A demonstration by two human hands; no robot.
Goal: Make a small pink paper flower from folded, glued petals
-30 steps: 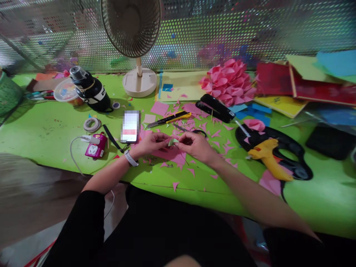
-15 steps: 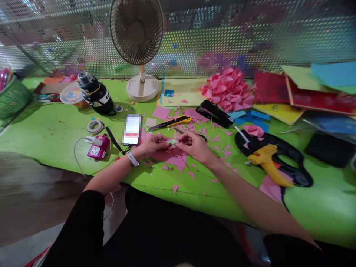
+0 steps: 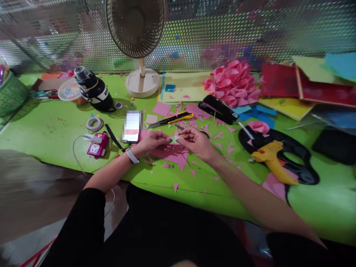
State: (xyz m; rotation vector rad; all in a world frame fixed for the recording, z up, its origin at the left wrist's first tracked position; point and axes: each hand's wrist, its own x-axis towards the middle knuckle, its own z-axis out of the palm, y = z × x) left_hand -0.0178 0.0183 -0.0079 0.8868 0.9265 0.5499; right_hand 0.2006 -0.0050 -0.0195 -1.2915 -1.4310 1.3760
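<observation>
Between my two hands is a small piece of light green paper. My left hand pinches its left end with thumb and fingers. At the other end, my right hand grips it the same way. Below them lies a pink paper sheet on the green table. Just beyond the fingers rests a yellow and black utility knife. Dark scissors are partly hidden behind my right hand. A phone with a lit, blurred screen lies left of my left hand.
Pink paper scraps litter the table. A stapler, a pink paper flower and a yellow glue gun are to the right. A fan, black bottle, tape roll and pink power adapter stand left.
The view has shifted slightly. Both hands stay together on the green paper, which now looks flatter and a little wider between the fingers.
</observation>
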